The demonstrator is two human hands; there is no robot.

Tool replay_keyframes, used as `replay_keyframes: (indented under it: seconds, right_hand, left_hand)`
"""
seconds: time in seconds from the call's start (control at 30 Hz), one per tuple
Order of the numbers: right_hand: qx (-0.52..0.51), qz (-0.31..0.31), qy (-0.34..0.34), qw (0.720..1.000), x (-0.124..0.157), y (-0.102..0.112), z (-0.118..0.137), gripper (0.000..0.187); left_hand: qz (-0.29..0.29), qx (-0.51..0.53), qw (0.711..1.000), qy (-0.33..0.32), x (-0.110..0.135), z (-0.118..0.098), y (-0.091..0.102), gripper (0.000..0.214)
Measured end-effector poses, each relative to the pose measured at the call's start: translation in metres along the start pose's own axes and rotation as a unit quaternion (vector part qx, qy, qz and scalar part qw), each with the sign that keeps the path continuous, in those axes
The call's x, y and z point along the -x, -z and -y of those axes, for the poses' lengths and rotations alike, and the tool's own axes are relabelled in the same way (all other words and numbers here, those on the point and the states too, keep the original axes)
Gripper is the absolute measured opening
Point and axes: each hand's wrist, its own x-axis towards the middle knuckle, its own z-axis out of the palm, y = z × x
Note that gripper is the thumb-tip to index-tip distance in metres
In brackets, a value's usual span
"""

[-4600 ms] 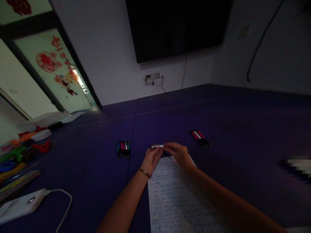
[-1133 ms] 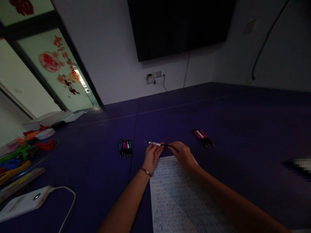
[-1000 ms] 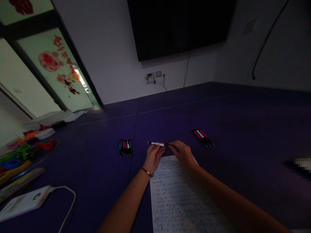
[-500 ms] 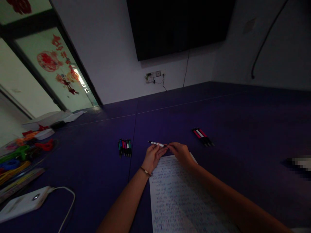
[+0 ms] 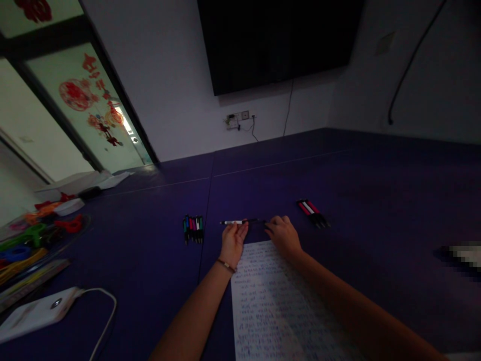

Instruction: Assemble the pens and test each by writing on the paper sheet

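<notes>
My left hand pinches a white-and-black pen, which lies level above the top of a handwritten sheet. A thin dark part of the pen sticks out rightward past my fingers. Just to the right, my right hand has its fingers closed on a small black pen piece, apart from the rest of the pen by a narrow gap. Its far end is hidden by my fingers. Left of my hands lies a row of several coloured pens; a smaller pen group lies to the right.
A white power bank with a white cable rests at the lower left, near a heap of coloured scissors. Papers lie at the table's far left. A pixelated object sits at the right edge.
My hands have moved apart: the left has shifted slightly left with the pen, the right slightly right with the black piece. A gap now shows between the two parts.
</notes>
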Motion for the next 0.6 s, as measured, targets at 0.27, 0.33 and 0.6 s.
replay_keyframes:
  seconds: [0.27, 0.33, 0.6]
  right_hand:
    - [-0.192, -0.101, -0.018, 0.976, -0.004, -0.0064, -0.0055, 0.024]
    - [-0.252, -0.137, -0.014, 0.958, -0.0054, -0.0054, -0.0045, 0.023]
    - [-0.308, -0.16, 0.008, 0.938, -0.0058, 0.0011, 0.0027, 0.022]
  left_hand:
    - [-0.028, -0.003, 0.999, -0.029, -0.001, -0.0005, 0.0003, 0.012]
    - [-0.03, -0.001, 0.999, -0.027, -0.0015, -0.0004, 0.0007, 0.012]
    - [-0.018, -0.005, 1.0, -0.022, -0.001, 0.001, 0.0005, 0.013]
